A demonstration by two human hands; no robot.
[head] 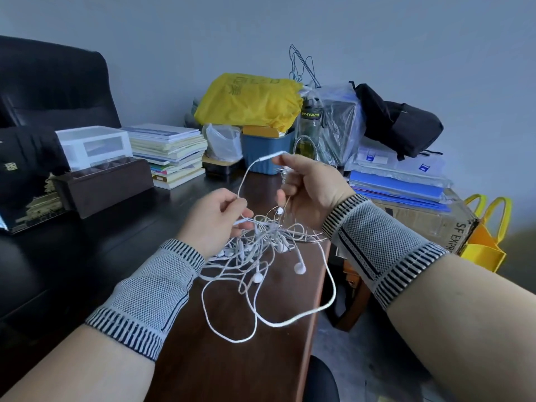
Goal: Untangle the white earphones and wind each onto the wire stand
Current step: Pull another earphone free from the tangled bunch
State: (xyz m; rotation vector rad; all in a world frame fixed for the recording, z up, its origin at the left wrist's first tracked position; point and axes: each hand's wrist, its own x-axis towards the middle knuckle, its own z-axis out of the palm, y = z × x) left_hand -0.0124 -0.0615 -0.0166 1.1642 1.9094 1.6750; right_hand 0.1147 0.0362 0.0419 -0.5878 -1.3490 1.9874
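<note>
Right hand (311,187) pinched one cord's inline remote (271,156), pointing far-left; left hand (216,219) gripped the tangled white earphones (261,245) hanging nearer.

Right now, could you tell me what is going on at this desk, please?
A person is untangling a knot of white earphones above a dark desk. The left hand pinches a cable beside the knot, while the right hand lifts one strand up, with its plug end poking out above the fingers. Most cords still hang tangled. The wire stand sits behind the right hand, and no cord on it is visible.
</note>
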